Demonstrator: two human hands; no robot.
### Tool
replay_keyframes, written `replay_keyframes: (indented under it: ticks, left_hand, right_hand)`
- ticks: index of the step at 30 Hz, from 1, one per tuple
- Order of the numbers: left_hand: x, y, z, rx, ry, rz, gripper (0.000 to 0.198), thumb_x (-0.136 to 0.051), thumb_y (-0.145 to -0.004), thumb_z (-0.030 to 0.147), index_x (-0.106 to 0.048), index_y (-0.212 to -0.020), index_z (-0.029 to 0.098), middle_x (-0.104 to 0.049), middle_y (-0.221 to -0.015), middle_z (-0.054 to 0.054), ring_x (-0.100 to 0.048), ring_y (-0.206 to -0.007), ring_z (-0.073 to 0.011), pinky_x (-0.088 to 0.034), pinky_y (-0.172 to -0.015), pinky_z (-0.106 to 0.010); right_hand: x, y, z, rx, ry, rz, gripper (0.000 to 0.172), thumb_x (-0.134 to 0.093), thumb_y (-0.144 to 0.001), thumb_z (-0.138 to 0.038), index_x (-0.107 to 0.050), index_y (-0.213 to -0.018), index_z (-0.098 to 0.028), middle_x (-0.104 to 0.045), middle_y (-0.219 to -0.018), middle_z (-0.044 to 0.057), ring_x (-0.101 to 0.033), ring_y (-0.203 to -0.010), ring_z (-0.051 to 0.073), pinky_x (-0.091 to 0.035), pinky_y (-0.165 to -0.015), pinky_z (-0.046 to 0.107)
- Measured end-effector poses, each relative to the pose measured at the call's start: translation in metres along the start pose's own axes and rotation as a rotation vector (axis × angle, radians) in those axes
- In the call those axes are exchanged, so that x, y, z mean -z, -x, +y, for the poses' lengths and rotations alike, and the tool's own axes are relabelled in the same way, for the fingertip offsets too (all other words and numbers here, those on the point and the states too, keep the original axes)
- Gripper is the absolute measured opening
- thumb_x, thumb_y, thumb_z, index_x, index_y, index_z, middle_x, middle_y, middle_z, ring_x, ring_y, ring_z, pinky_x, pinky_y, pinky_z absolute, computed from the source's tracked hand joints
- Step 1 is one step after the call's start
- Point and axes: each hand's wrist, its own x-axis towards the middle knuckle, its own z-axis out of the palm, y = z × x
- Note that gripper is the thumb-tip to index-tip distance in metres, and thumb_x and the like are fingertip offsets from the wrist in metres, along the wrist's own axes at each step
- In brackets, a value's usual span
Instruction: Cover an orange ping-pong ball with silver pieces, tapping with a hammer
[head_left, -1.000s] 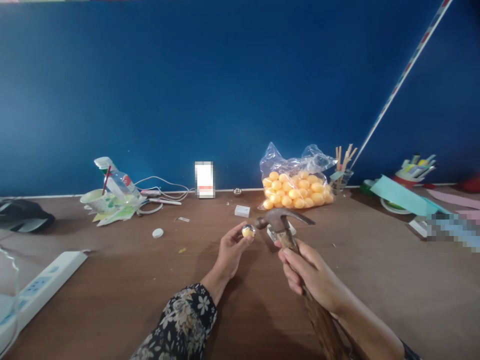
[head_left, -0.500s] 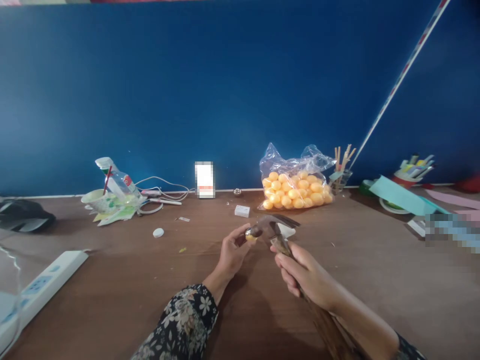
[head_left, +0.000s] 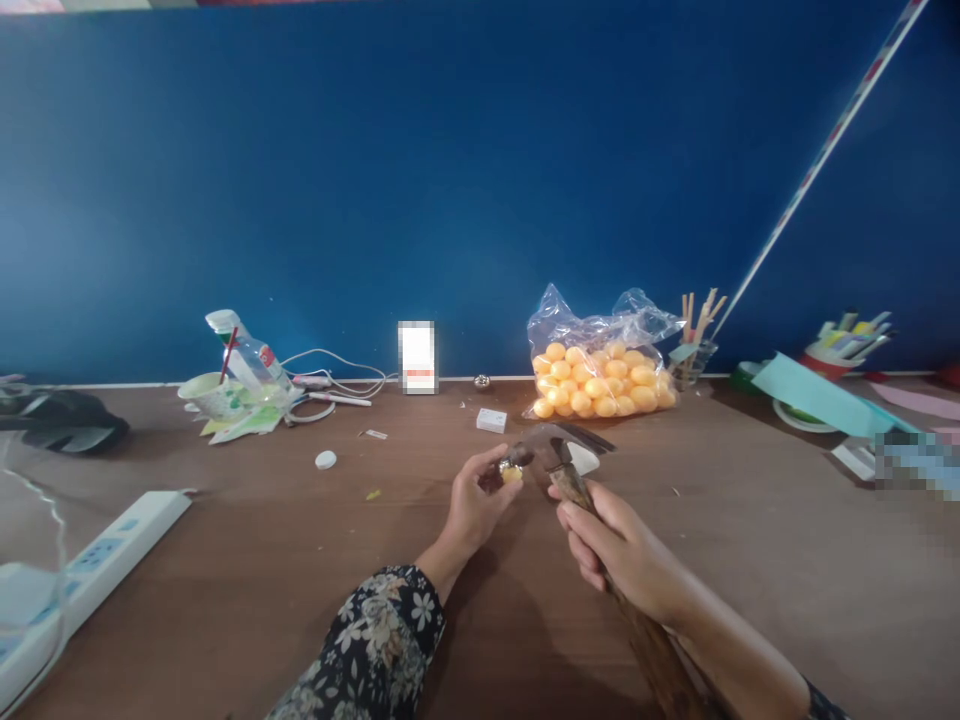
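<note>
My right hand (head_left: 616, 540) is wrapped round the wooden handle of a claw hammer (head_left: 574, 485), gripping it close below the head. The hammer's dark head points left, its striking face at a small yellow piece with a shiny metal top (head_left: 511, 470). That piece is pinched between the thumb and fingers of my left hand (head_left: 474, 500), low over the table. Whether hammer and metal touch, I cannot tell. Behind the hammer head lies a white item (head_left: 583, 458), partly covered.
A clear bag of yellow balls (head_left: 600, 380) stands ahead, with a small white box (head_left: 491, 420) and a round metal piece (head_left: 481, 381) to its left. Further left are a plastic bottle (head_left: 259, 365), a white cap (head_left: 325, 460) and a power strip (head_left: 94, 570). Pens in a cup (head_left: 851, 340) stand right.
The whole view has shifted slightly, so everything appears a little further right. Both hands keep their grips, and the hammer head sits slightly higher against the metal-topped piece.
</note>
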Motion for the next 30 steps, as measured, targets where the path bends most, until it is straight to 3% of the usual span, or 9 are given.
replay_keyframes:
  ticks: [4,9,17,30]
  left_hand:
    - [0.001,0.0,-0.001,-0.014,-0.077,0.008,0.046,-0.081,-0.059,0.02,-0.069,-0.103,0.015,-0.072,-0.096,-0.011,-0.067,-0.08,-0.0174,-0.053,-0.076,-0.027]
    - [0.004,-0.001,-0.007,-0.053,-0.094,0.057,0.044,-0.081,-0.057,0.021,-0.07,-0.099,0.015,-0.071,-0.098,-0.011,-0.068,-0.082,-0.0185,-0.054,-0.077,-0.03]
    - [0.004,0.001,-0.01,-0.065,-0.095,0.018,0.046,-0.081,-0.057,0.021,-0.069,-0.1,0.015,-0.068,-0.104,-0.012,-0.069,-0.086,-0.0203,-0.055,-0.08,-0.032]
    - [0.001,0.001,0.009,0.164,0.24,0.041,0.045,-0.082,-0.056,0.019,-0.066,-0.098,0.016,-0.071,-0.09,-0.005,-0.065,-0.079,-0.0128,-0.049,-0.076,-0.024]
  right_hand:
    - [-0.003,0.003,-0.003,0.033,0.035,0.003,0.033,-0.041,-0.089,-0.044,-0.041,-0.109,-0.017,-0.04,-0.05,-0.011,-0.037,-0.038,0.007,-0.033,-0.04,0.021]
    - [-0.004,0.002,-0.001,0.019,0.155,-0.017,0.029,-0.04,-0.09,-0.039,-0.042,-0.107,-0.016,-0.041,-0.047,-0.012,-0.038,-0.037,0.007,-0.034,-0.041,0.021]
    - [-0.003,-0.002,0.001,0.028,0.116,-0.006,0.027,-0.041,-0.089,-0.04,-0.043,-0.104,-0.018,-0.041,-0.049,-0.012,-0.037,-0.037,0.007,-0.033,-0.039,0.02]
    - [0.002,0.001,-0.009,0.01,-0.198,0.08,0.038,-0.056,-0.081,-0.049,-0.046,-0.102,-0.018,-0.045,-0.07,-0.006,-0.035,-0.042,0.003,-0.032,-0.035,0.018]
